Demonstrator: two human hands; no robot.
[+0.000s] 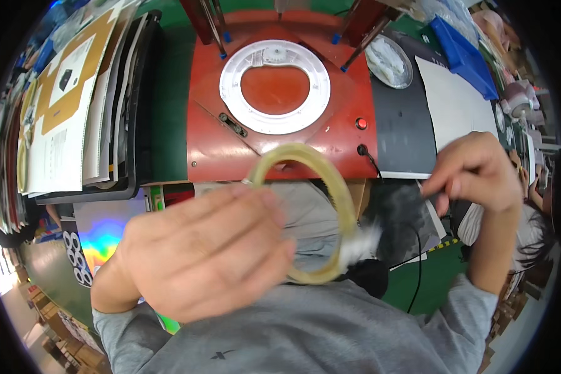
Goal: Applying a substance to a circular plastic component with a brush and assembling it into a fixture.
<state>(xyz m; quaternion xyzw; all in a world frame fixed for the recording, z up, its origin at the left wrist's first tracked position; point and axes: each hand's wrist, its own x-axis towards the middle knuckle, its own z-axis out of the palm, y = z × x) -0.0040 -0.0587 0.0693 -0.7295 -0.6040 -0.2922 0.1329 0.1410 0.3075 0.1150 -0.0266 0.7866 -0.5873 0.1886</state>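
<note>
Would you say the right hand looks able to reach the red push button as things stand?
Probably yes: nothing visible stands between the right hand and the red push button.

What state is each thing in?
Left hand: closed on yellow ring, blurred
Yellow ring: held off the machine
Right hand: raised, fingers curled; grip unclear
White ring: lying on red machine
Red button: pressed or not, can't tell
Cable: plugged into the machine
Dish: holding white stuff
White sheet: lying flat
Cards: stacked
</note>
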